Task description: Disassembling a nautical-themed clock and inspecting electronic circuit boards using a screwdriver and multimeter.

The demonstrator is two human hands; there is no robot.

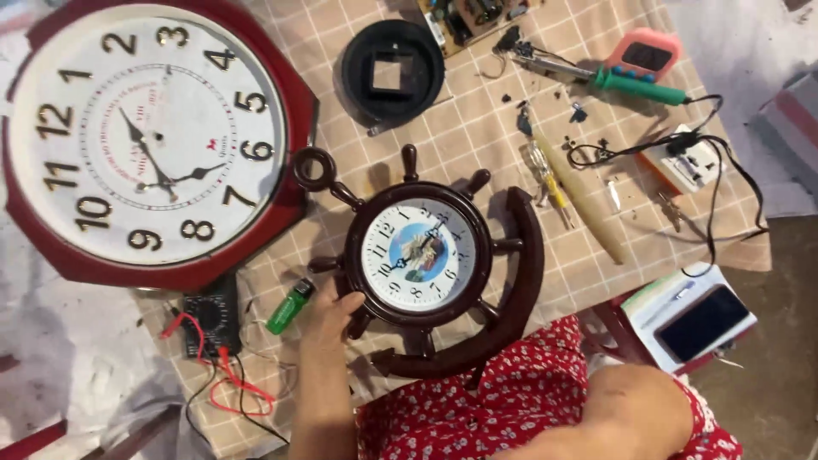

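Observation:
A dark brown clock shaped like a ship's wheel and anchor (417, 255) lies face up on a checked beige cloth (477, 128), its dial white with a small picture. My left hand (331, 311) grips its lower left rim, fingers curled at a spoke. Just left of that hand lies a green lighter (290, 307). Only my right forearm shows at the bottom right, above a red flowered garment; the hand itself is out of sight.
A big red octagonal wall clock (145, 136) fills the upper left. Around the cloth lie a black multimeter with red leads (209, 319), a black round casing (392, 72), a green-handled soldering iron (639, 85), a yellow screwdriver (550, 179), a white socket (686, 162) and a phone on a notebook (703, 322).

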